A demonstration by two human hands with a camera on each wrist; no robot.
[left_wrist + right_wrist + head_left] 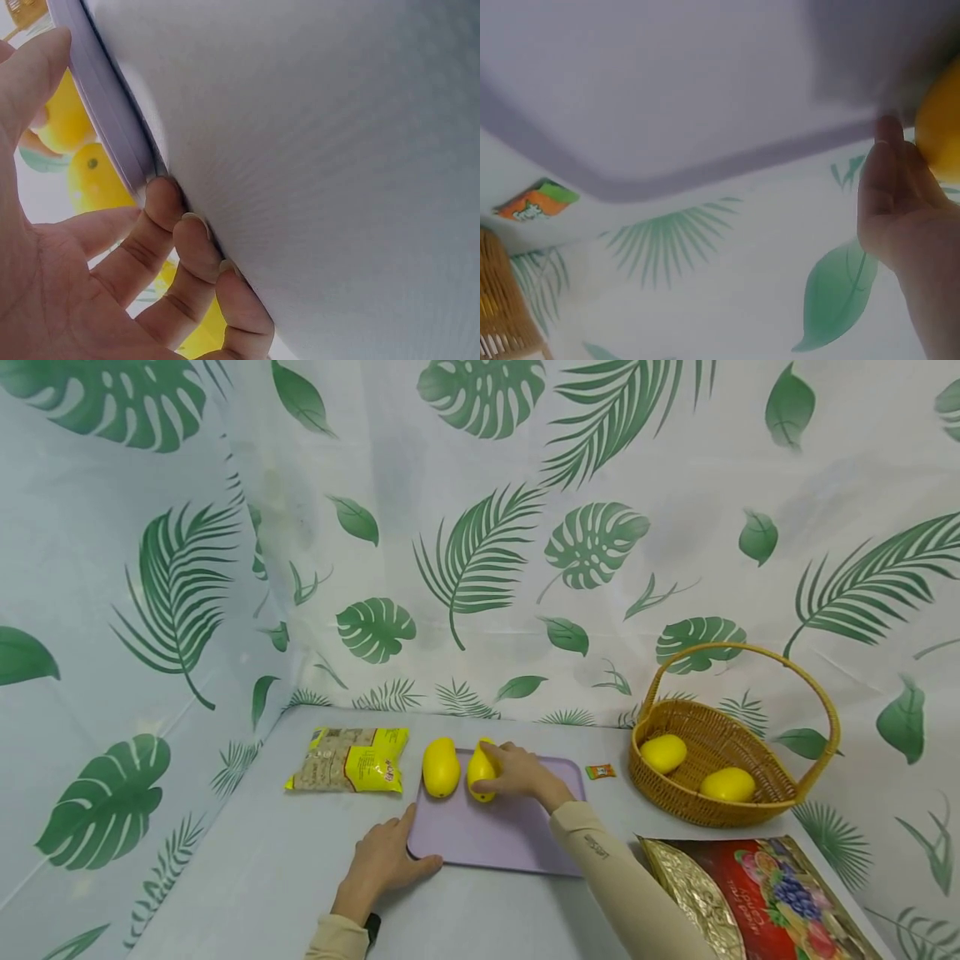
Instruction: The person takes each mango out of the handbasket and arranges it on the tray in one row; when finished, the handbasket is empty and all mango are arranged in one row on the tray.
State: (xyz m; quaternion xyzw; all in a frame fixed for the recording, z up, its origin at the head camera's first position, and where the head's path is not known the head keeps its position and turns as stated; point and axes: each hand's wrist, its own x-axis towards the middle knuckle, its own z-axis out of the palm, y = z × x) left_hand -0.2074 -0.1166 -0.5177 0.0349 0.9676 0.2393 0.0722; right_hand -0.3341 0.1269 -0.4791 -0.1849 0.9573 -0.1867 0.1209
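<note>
Left hand point(386, 854) loose against the tray point(491, 837), the right hand point(519, 772) grips a mango point(477, 767) that, being round, could roll.

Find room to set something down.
Bare: table nearer than the tray, between left hand and right sleeve; also nearer than the yellow bag, left of that hand. Crowded: the tray's far edge, with two yellow fruits and right hand.
</note>
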